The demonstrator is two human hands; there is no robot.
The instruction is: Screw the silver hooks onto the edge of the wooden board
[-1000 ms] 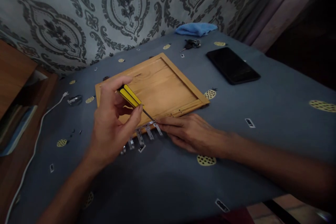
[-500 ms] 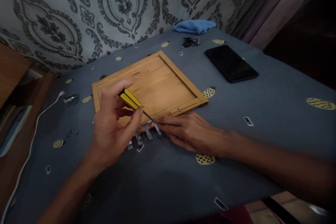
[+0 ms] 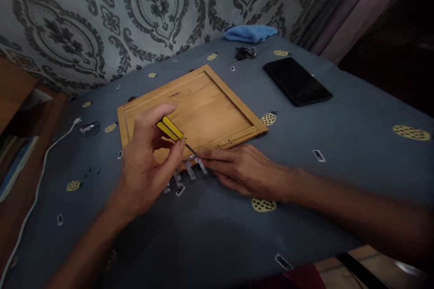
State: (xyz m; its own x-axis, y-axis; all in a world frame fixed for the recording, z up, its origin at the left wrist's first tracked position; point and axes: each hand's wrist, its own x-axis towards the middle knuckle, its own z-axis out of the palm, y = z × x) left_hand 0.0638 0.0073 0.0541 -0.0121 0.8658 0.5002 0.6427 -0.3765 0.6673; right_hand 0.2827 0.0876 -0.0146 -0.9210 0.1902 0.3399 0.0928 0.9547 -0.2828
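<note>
A flat wooden board with a raised frame [image 3: 203, 108] lies on a blue-grey patterned cloth [image 3: 339, 144]. My left hand [image 3: 145, 167] is closed around a yellow-and-black screwdriver [image 3: 171, 130], whose thin tip points down at a metal hook rack [image 3: 185, 169] along the board's near edge. My right hand [image 3: 240, 169] lies on the cloth, fingers pressed together against the right end of the hook rack, at the screwdriver tip.
A black phone [image 3: 296, 82] lies at the back right. A bunch of keys [image 3: 246, 53] and a folded blue cloth [image 3: 250, 33] sit near the patterned wall. A white cable [image 3: 40, 176] runs along the left edge. Small dark bits [image 3: 93, 171] lie left of the board.
The view has drifted slightly, so everything sits a little to the left and higher. Both hands keep their hold, with the screwdriver at the same spot on the rack.
</note>
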